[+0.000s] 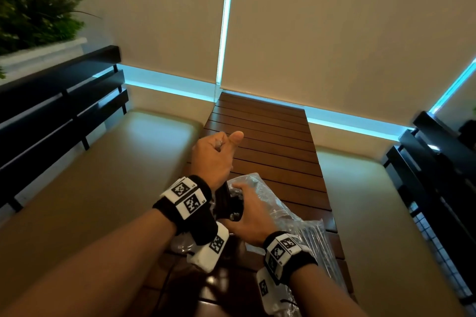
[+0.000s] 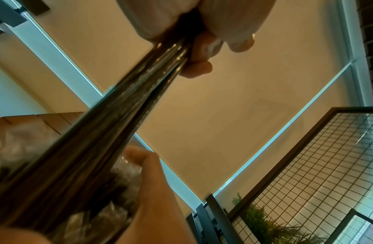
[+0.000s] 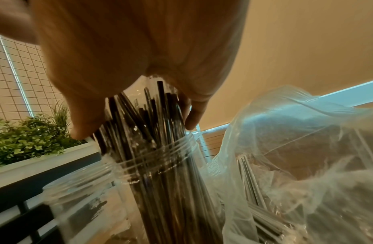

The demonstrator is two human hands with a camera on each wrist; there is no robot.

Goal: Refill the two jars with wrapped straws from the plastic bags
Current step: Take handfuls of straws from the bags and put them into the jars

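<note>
My left hand (image 1: 219, 148) is raised above the slatted wooden table (image 1: 262, 131), thumb out, and grips a bundle of dark wrapped straws (image 2: 127, 102) that slants down toward my wrist. Lower and nearer, my right hand (image 1: 242, 204) lies over the tops of the straws (image 3: 152, 115) that stand in a clear threaded jar (image 3: 158, 158), with thumb and fingers curled round them. A second clear jar (image 3: 76, 194) stands beside it; what it contains is unclear. A crumpled clear plastic bag (image 1: 273, 195) lies to the right with more straws (image 3: 250, 180) inside.
Padded beige benches (image 1: 116, 167) with black slatted backs (image 1: 59, 110) flank the narrow table on both sides. A planter of green plants (image 1: 38, 13) sits at the far left. Beige blinds (image 1: 334, 33) close off the far end, and a wire grid panel (image 2: 306, 173) stands nearby.
</note>
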